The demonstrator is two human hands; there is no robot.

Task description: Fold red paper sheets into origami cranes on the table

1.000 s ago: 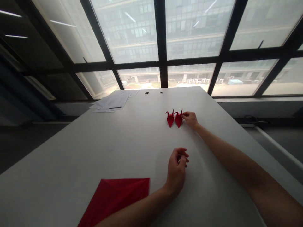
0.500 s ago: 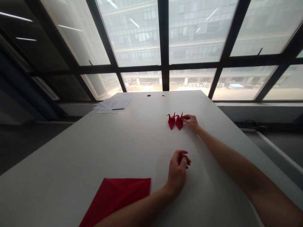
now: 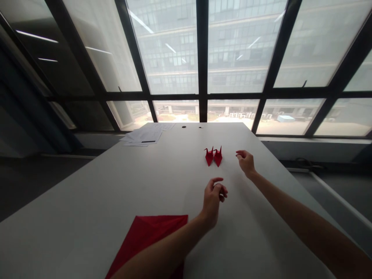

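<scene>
Two red origami cranes stand side by side on the white table [image 3: 116, 197], the left crane [image 3: 209, 158] close against the right crane [image 3: 217, 157]. My right hand [image 3: 245, 162] hovers to the right of them, apart from both, its fingers loosely bent with a gap and nothing between them. Nearer to me, my left hand [image 3: 213, 199] is held over the table with curled, parted fingers and holds nothing. Beneath my left forearm lies a creased sheet of red paper [image 3: 148, 236], partly hidden by the arm.
Several printed sheets [image 3: 142, 135] lie at the table's far left corner, with a dark thin strip [image 3: 148, 141] on them. Two small round holes are near the far edge. Tall windows with dark frames [image 3: 202, 77] rise behind the table.
My right hand has let go of the right crane and moved off to the right. My left hand has shifted slightly left and its fingers have loosened. The camera view has tilted up.
</scene>
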